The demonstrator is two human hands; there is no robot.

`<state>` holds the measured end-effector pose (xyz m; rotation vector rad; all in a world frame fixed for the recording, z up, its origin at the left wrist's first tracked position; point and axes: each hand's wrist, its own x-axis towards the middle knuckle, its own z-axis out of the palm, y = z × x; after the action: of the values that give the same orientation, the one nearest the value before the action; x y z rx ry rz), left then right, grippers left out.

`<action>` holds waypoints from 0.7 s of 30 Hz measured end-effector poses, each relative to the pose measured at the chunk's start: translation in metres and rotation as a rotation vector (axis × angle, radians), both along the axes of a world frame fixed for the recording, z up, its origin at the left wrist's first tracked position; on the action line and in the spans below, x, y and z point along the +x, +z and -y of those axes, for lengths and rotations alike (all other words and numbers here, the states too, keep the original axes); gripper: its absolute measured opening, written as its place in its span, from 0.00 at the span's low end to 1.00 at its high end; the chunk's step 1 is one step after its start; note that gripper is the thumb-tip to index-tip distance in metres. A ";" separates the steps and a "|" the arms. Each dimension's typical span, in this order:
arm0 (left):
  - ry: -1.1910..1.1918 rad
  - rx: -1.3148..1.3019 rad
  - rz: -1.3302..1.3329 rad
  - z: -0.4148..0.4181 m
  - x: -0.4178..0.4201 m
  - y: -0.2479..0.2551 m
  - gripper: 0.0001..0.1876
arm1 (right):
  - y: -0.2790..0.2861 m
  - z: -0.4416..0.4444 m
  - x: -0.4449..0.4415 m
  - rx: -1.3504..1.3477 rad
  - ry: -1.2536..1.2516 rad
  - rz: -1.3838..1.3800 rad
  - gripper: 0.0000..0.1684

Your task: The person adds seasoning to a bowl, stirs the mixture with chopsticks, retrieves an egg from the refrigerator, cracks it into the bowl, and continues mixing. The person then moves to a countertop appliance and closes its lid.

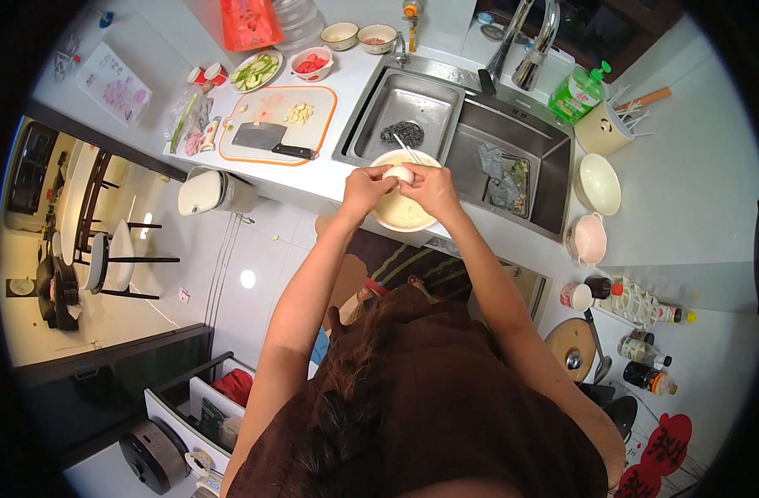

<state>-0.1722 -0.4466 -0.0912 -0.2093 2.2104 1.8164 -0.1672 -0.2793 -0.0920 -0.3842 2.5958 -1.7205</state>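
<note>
A white egg is pinched between the fingertips of my left hand and my right hand. Both hands hold it above a cream-coloured bowl, near the counter's front edge. Pale yellow liquid shows inside the bowl. A pair of white chopsticks leans over the bowl's far rim, behind the egg. My fingers cover much of the shell, so I cannot tell whether it is cracked.
Beyond the bowl is a steel sink with a drain tray set in its left side. On the left, a cleaver and chopped garlic lie on a cutting board. A trash bin stands below the counter.
</note>
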 end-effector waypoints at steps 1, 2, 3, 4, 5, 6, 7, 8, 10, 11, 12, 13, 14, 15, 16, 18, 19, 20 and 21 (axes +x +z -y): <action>0.002 0.021 -0.005 0.001 0.000 -0.002 0.17 | 0.001 0.000 0.000 0.021 0.007 -0.010 0.20; 0.004 0.043 -0.010 0.001 -0.001 -0.003 0.17 | -0.003 0.001 -0.001 0.006 -0.014 -0.058 0.20; 0.014 0.070 0.004 0.002 -0.001 -0.003 0.17 | -0.006 0.002 -0.002 -0.009 -0.038 -0.106 0.19; 0.023 0.097 0.018 0.002 -0.002 -0.004 0.17 | -0.010 0.002 -0.003 -0.024 -0.062 -0.154 0.19; 0.033 0.124 0.032 0.003 -0.002 -0.004 0.17 | -0.012 0.000 -0.004 -0.048 -0.068 -0.132 0.19; 0.021 0.155 0.023 0.002 -0.001 -0.002 0.17 | -0.008 -0.001 -0.004 -0.071 -0.073 -0.110 0.20; 0.009 0.186 0.013 0.001 0.001 0.000 0.17 | -0.006 -0.003 -0.004 -0.095 -0.078 -0.087 0.20; -0.002 0.217 0.004 0.001 0.002 0.002 0.17 | -0.007 -0.005 -0.005 -0.087 -0.058 -0.084 0.21; -0.047 0.170 -0.025 0.004 0.001 0.002 0.17 | -0.005 -0.009 -0.008 -0.072 -0.019 -0.079 0.23; -0.069 0.146 -0.040 0.005 0.000 0.002 0.18 | -0.004 -0.013 -0.009 -0.024 -0.007 -0.150 0.23; -0.089 0.086 -0.050 0.005 0.000 0.006 0.18 | 0.002 -0.015 -0.009 0.025 0.004 -0.220 0.23; -0.108 0.026 -0.060 0.006 -0.001 0.011 0.19 | 0.007 -0.018 -0.009 0.074 0.015 -0.290 0.23; -0.128 -0.034 -0.069 0.006 -0.001 0.014 0.19 | 0.008 -0.021 -0.010 0.093 0.047 -0.325 0.23; -0.137 -0.065 -0.075 0.008 -0.003 0.013 0.20 | 0.011 -0.024 -0.011 0.112 0.079 -0.360 0.24; -0.146 -0.096 -0.081 0.011 -0.006 0.012 0.20 | 0.013 -0.027 -0.011 0.130 0.112 -0.396 0.24; -0.152 -0.150 -0.106 0.014 -0.007 0.014 0.20 | 0.024 -0.034 -0.012 0.196 0.152 -0.361 0.23; -0.149 -0.172 -0.125 0.014 -0.007 0.018 0.20 | 0.029 -0.037 -0.013 0.230 0.171 -0.343 0.23; -0.146 -0.194 -0.145 0.014 -0.008 0.020 0.21 | 0.030 -0.040 -0.014 0.257 0.189 -0.380 0.23; -0.148 -0.202 -0.175 0.015 -0.008 0.020 0.21 | 0.031 -0.041 -0.016 0.283 0.209 -0.417 0.24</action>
<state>-0.1804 -0.4612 -0.0710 0.0763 2.4573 1.5887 -0.1828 -0.2380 -0.0606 -1.0576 2.8817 -1.2945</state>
